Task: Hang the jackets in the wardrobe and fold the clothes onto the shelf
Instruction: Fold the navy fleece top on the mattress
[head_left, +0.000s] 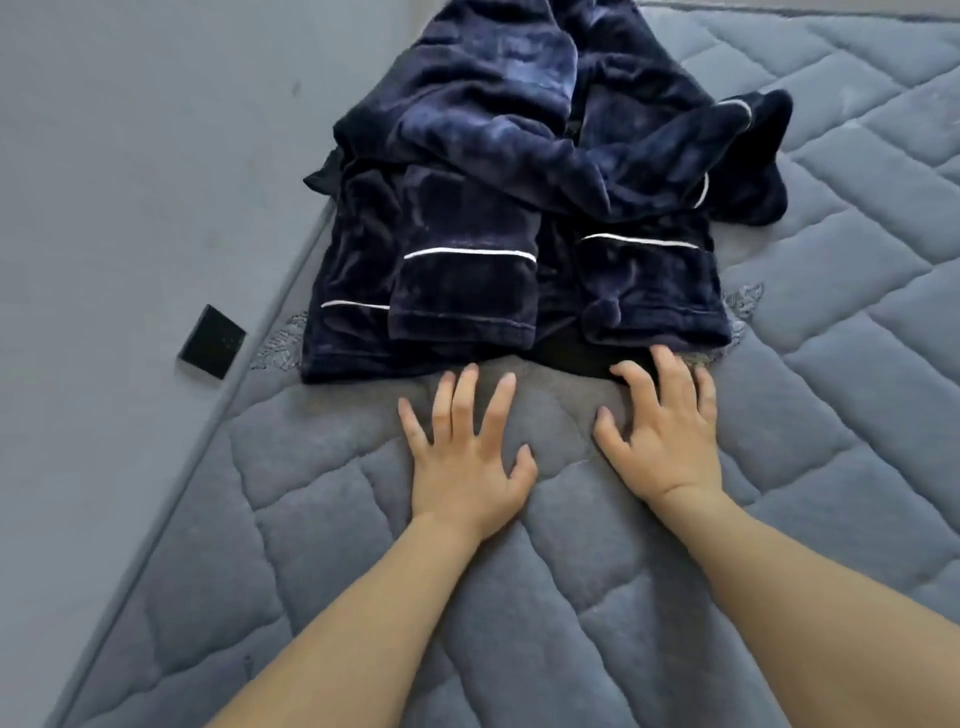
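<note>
A grey quilted mattress (649, 597) fills the lower and right part of the view, its surface stitched in a pattern of slanted, brick-like panels. Its piped edge runs diagonally from the bottom left up toward the top middle. Two small patches of pale stitched pattern sit on it, one near the left edge (278, 343) and one further right (743, 301). Left of the mattress lies a plain grey surface (130, 182), smooth and unmarked apart from faint specks; whether it is floor or wall cannot be told. On that surface, just beside the mattress edge, sits a small black square (212, 342), tilted so one corner points down.
</note>
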